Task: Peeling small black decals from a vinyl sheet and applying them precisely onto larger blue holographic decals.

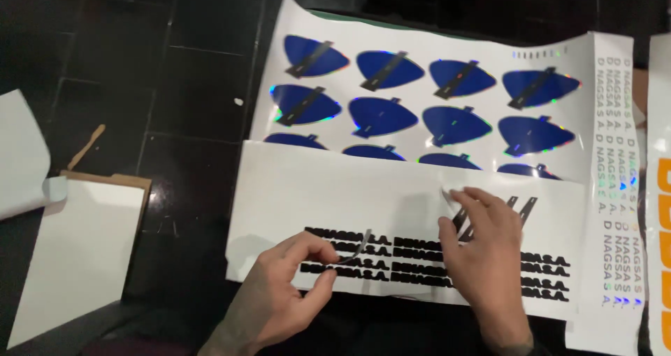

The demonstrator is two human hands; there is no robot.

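Note:
A white sheet (391, 188) with rows of black cut lettering lies in front of me on the dark tiled floor. My left hand (283, 293) pinches a thin black strip (360, 247) that lifts off the lettering rows. My right hand (486, 258) rests on the same sheet, fingers raised near a small peeled piece (447, 196) and several black diagonal strips (521, 209). Behind it lies a larger white sheet (447, 55) printed with several blue fan-shaped stickers, each crossed by a black strip.
A strip of repeated shiny lettering (618, 174) runs down the right side, next to orange lettering (660, 244) at the edge. A white board on cardboard (80, 251) lies at left, with a wooden stick (87, 146) and another white sheet (17, 153).

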